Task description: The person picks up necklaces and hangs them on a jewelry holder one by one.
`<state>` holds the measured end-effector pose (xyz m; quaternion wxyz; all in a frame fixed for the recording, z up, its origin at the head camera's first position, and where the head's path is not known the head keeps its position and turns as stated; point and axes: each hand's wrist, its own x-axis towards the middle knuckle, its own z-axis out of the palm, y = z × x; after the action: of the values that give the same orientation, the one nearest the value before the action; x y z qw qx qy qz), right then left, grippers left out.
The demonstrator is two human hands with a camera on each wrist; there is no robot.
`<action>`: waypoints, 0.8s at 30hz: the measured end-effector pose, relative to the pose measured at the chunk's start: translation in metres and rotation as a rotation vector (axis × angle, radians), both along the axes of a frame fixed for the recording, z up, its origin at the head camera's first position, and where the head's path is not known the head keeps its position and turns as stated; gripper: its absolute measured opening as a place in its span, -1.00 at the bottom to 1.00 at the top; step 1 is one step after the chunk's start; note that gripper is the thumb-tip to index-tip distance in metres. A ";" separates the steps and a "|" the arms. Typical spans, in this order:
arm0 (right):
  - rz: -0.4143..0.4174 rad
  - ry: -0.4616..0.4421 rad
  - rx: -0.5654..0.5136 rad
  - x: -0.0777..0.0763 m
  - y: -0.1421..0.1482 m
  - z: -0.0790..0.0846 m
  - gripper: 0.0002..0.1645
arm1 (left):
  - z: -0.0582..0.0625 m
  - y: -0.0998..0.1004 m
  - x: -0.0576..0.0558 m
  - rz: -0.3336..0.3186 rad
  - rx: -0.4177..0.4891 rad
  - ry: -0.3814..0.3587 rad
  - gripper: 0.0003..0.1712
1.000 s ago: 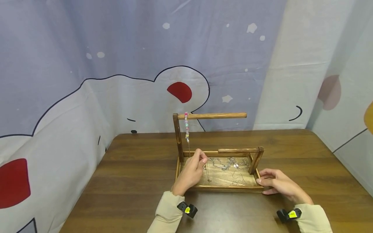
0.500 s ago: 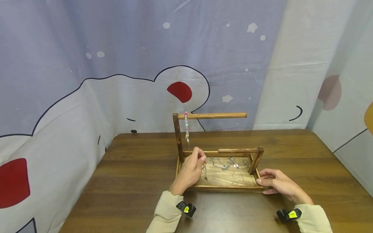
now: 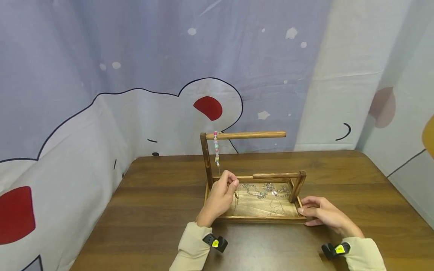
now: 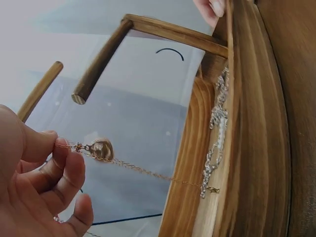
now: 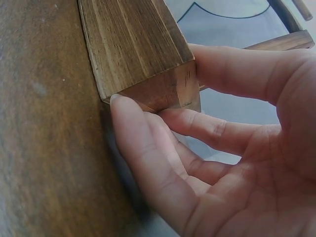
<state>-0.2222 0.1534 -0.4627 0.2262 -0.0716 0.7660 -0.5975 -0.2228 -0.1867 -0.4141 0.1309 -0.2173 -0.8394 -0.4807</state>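
My left hand [image 3: 220,197] is raised over the left part of the tray of a wooden jewelry stand [image 3: 261,219]. Its thumb and forefinger pinch a thin gold necklace [image 4: 143,171]; a rounded gold pendant [image 4: 102,149] hangs just beyond the fingertips in the left wrist view. The chain's far end reaches the tray floor beside a silver chain [image 4: 212,163]. My right hand [image 3: 325,214] grips the tray's right end, thumb on top and fingers around the corner, seen close in the right wrist view. A beaded strand [image 3: 216,150] hangs on the tall bar; its lower end passes behind my left hand.
Silver chains [image 3: 259,194] lie at the back of the tray, and a fine thin chain [image 3: 277,206] lies nearer its front. The upper bar [image 3: 254,134] and lower bar [image 3: 276,175] stick out above the tray. A brown table [image 3: 152,199] carries the stand; a printed curtain hangs behind.
My left hand has moved slightly left, carrying the gold necklace and pendant with it closer to the hand's side. The right hand and the stand stay in place.
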 end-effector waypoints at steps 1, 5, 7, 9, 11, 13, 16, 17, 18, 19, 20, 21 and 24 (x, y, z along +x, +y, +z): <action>0.002 -0.001 0.000 0.000 0.000 0.000 -0.35 | 0.000 -0.001 0.000 -0.006 0.018 -0.020 -0.94; 0.008 -0.004 0.003 0.000 0.000 -0.001 -0.36 | 0.007 -0.003 0.001 -0.062 0.138 -0.095 -0.91; 0.009 0.001 0.009 0.000 0.001 -0.002 -0.36 | 0.018 -0.003 0.005 -0.092 0.204 -0.143 -0.90; 0.012 0.006 0.010 0.001 0.002 -0.002 -0.36 | 0.032 -0.004 0.009 -0.108 0.255 -0.194 -0.87; 0.011 0.004 0.012 0.001 0.003 -0.001 -0.35 | 0.042 -0.005 0.010 -0.114 0.280 -0.234 -0.86; 0.009 0.001 0.008 0.001 0.002 0.000 -0.34 | 0.041 -0.006 0.006 -0.108 0.287 -0.226 -0.86; 0.003 -0.002 0.009 0.001 0.001 0.001 -0.34 | 0.035 -0.007 -0.003 -0.067 0.286 -0.195 -0.88; 0.006 0.005 0.014 0.001 0.001 0.001 -0.34 | 0.034 -0.007 -0.005 -0.049 0.285 -0.190 -0.88; 0.005 0.008 0.017 0.001 0.001 0.001 -0.34 | 0.035 -0.007 -0.005 -0.034 0.285 -0.189 -0.88; 0.007 0.011 0.020 0.001 0.001 0.001 -0.34 | 0.037 -0.007 -0.005 -0.017 0.279 -0.198 -0.88; 0.007 0.014 0.021 0.001 0.001 0.001 -0.34 | 0.039 -0.007 -0.005 -0.004 0.275 -0.210 -0.87; 0.009 0.015 0.023 0.001 0.001 0.001 -0.34 | 0.042 -0.007 -0.005 -0.001 0.274 -0.224 -0.86; 0.010 0.014 0.022 0.001 0.002 0.001 -0.33 | 0.049 -0.006 -0.004 0.009 0.270 -0.274 -0.81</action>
<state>-0.2216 0.1549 -0.4615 0.2244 -0.0773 0.7736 -0.5875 -0.2265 -0.1927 -0.3650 0.0458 -0.1266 -0.7782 -0.6135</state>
